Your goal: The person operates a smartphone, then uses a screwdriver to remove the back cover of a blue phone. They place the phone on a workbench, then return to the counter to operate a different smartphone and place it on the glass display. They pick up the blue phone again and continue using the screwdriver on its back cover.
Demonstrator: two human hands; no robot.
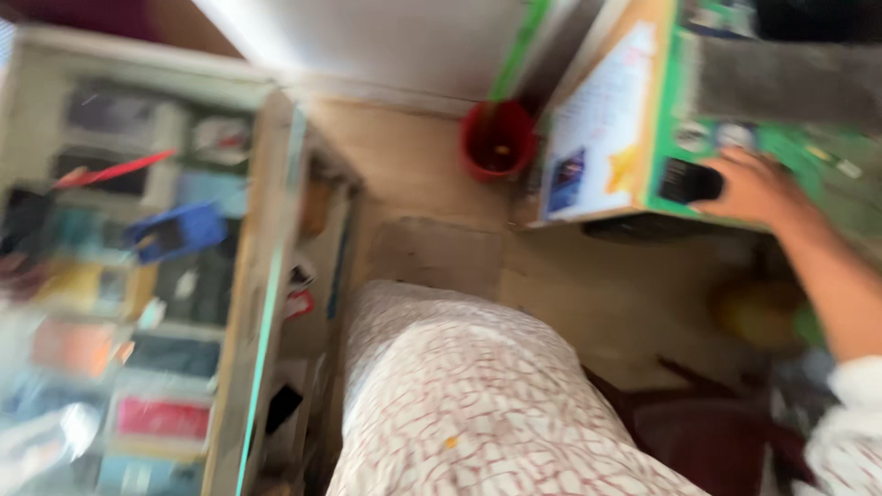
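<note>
The picture is blurred by motion. My right hand (755, 186) reaches out at the upper right and closes around a small black object (691, 181) on top of a green-edged cardboard box (606, 129). The object's kind is too blurred to tell. My left hand is out of view. My patterned white and red clothing (459, 395) fills the lower middle.
A glass-topped display counter (138, 276) with several small coloured items stands at the left. A red bucket (498, 140) with a green stick in it sits on the tan floor (413, 174) by the white wall. A yellowish round thing (758, 312) lies under my arm.
</note>
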